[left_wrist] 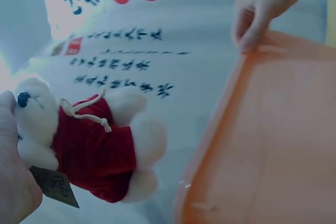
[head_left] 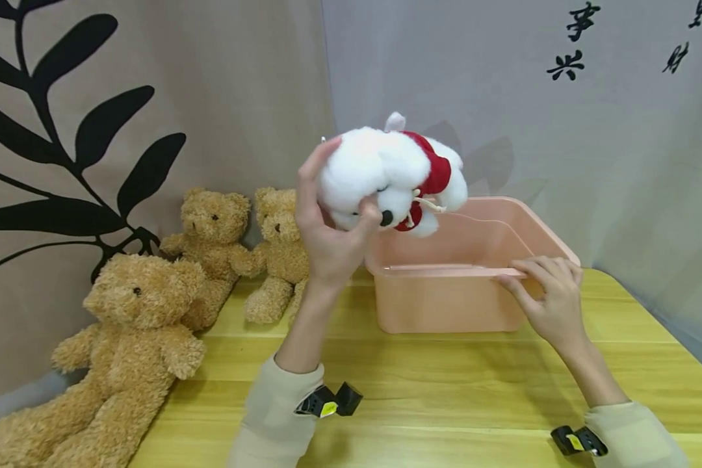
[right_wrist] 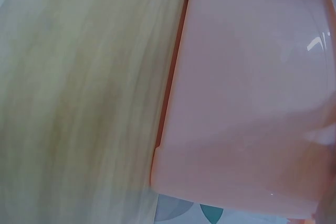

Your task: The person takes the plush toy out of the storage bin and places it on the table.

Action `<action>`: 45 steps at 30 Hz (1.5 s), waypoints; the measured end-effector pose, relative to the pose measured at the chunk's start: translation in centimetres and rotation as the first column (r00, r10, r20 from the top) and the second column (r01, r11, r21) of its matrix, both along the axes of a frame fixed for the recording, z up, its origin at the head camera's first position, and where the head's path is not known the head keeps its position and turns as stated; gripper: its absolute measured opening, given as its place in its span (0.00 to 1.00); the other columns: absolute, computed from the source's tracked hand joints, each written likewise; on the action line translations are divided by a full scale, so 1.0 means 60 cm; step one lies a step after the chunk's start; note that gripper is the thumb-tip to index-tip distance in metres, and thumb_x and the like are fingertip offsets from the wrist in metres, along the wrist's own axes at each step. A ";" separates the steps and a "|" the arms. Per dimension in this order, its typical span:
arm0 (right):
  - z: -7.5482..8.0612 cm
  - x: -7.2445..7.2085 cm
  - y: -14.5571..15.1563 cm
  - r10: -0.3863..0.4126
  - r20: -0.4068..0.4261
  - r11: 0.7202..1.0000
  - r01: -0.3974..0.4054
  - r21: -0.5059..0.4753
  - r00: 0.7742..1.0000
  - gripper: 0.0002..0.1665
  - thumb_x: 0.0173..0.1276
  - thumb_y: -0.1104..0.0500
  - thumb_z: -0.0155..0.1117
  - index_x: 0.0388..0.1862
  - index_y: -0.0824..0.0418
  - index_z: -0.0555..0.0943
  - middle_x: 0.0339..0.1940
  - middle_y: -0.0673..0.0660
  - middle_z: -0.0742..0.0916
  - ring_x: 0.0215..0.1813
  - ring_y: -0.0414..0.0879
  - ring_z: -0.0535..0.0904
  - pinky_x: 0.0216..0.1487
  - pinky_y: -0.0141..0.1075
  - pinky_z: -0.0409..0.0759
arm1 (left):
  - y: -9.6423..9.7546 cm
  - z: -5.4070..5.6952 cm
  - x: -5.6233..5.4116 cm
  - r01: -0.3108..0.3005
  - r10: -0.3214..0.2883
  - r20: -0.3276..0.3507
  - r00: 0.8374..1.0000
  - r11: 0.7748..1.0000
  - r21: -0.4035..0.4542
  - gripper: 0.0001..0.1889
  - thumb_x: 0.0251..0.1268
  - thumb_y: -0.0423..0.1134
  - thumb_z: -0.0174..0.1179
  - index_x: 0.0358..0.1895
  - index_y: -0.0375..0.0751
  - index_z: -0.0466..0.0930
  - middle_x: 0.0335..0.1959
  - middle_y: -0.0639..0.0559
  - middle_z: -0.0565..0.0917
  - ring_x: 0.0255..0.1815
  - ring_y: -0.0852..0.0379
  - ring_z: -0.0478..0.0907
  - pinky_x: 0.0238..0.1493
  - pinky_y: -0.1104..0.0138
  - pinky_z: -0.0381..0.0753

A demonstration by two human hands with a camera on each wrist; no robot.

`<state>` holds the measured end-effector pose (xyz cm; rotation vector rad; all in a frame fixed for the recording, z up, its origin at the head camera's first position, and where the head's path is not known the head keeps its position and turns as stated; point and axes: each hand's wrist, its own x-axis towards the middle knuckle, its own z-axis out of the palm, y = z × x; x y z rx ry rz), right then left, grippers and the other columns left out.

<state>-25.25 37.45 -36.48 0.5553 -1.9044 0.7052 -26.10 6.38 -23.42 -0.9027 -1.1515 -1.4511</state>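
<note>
My left hand (head_left: 327, 227) is raised above the table, fingers and thumb curled around the head of a white stuffed bear (head_left: 394, 179), so I have a firm grip on it. My right hand (head_left: 546, 296) rests on the near rim of the pink tub (head_left: 444, 299), fingers bent over the edge and holding it at its right corner.

The white bear hangs in the air just above the left end of the tub, tilted with its face down toward me and its body pointing away. It wears a red top with a cream drawstring, which I see more plainly from the left wrist, where the bear (left_wrist: 89, 140) lies sideways against my palm (left_wrist: 13, 182) and a brown paper tag hangs below its head. In that view the tub wall (left_wrist: 262, 145) fills the right side, and my other hand (left_wrist: 257, 17) grips the rim at the top.

The right wrist view gives me only the tub's outer wall (right_wrist: 247, 93) and the wooden table (right_wrist: 79, 98) beside it; the hand itself is out of that picture.

The tub stands on the yellow wooden table (head_left: 444, 390), near the back. To the left, three brown teddy bears sit along the wall: a large one (head_left: 123, 344) nearest me, and two smaller ones (head_left: 210, 247) (head_left: 277, 253) side by side behind it, touching each other. A leaf-patterned backdrop (head_left: 93, 130) stands behind them.
</note>
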 end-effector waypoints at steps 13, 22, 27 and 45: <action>0.000 0.000 0.002 -0.006 -0.016 1.000 0.006 0.008 1.000 0.42 0.65 0.28 0.59 0.36 0.68 0.87 0.32 0.63 0.86 0.40 0.60 0.71 0.58 0.41 0.51 | -0.081 0.001 0.038 0.005 -0.004 0.055 0.998 1.000 -0.007 0.30 0.49 0.30 0.60 0.60 0.24 0.70 0.60 0.41 0.77 0.56 0.41 0.76 0.54 0.47 0.81; -0.005 0.000 0.001 -0.008 -0.009 1.000 0.008 0.003 1.000 0.42 0.65 0.27 0.59 0.36 0.68 0.87 0.31 0.62 0.86 0.40 0.60 0.72 0.58 0.41 0.51 | -0.130 -0.012 0.059 0.031 -0.019 0.150 0.988 0.996 -0.079 0.31 0.48 0.31 0.61 0.61 0.25 0.72 0.59 0.41 0.78 0.54 0.42 0.77 0.53 0.55 0.81; -0.004 -0.001 -0.001 -0.004 -0.023 1.000 0.004 0.012 1.000 0.41 0.66 0.28 0.59 0.35 0.68 0.87 0.31 0.63 0.85 0.39 0.60 0.71 0.58 0.40 0.50 | -0.161 -0.019 0.071 0.037 -0.011 0.202 0.979 0.991 -0.128 0.31 0.47 0.30 0.61 0.60 0.25 0.73 0.59 0.41 0.78 0.53 0.43 0.77 0.53 0.59 0.81; 0.002 -0.001 -0.001 -0.004 -0.025 1.000 0.004 0.007 1.000 0.42 0.65 0.28 0.59 0.36 0.68 0.87 0.31 0.62 0.85 0.39 0.59 0.71 0.58 0.40 0.51 | -0.260 -0.051 0.114 0.093 0.097 0.412 0.906 0.903 -0.419 0.34 0.47 0.18 0.62 0.64 0.30 0.73 0.60 0.41 0.77 0.49 0.48 0.77 0.45 0.68 0.80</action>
